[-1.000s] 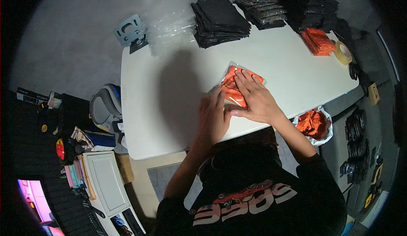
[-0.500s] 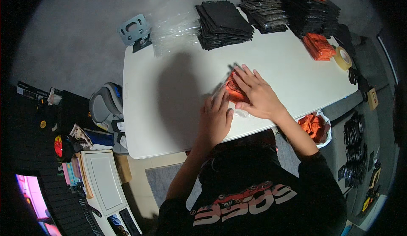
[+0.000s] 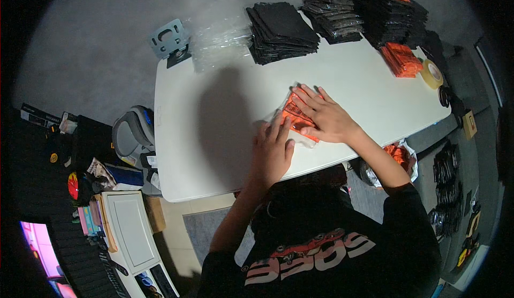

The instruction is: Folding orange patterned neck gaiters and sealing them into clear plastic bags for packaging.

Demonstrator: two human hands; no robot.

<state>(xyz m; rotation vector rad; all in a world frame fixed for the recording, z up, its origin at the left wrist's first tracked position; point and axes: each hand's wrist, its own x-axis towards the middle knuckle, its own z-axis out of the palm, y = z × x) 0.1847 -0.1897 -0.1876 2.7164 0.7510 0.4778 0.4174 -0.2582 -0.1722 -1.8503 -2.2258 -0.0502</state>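
A folded orange item in a clear plastic sleeve (image 3: pixel 294 118) lies flat near the front of the white table (image 3: pixel 369 97). Across its upper right side rests my right hand (image 3: pixel 333 121), open, palm down, with fingers stretched out. My left hand (image 3: pixel 271 152) is open too, its fingertips touching the sleeve's lower left edge and the rest of it on the tabletop. A bare strip of clear plastic shows below the orange part. Part of the item is hidden under my right fingers.
Along the far edge sit a grey metal bracket (image 3: pixel 168 39), clear plastic sleeves (image 3: pixel 220 41), a stack of black folded pieces (image 3: pixel 281 33) and bagged black packs (image 3: pixel 333 17). Orange packs (image 3: pixel 400 61) and a tape roll (image 3: pixel 431 74) lie far right. A lined bin (image 3: pixel 411 159) with orange items stands below the edge.
My right hand has slid slightly right over the sleeve, and more of the orange surface shows. My left hand has barely moved.
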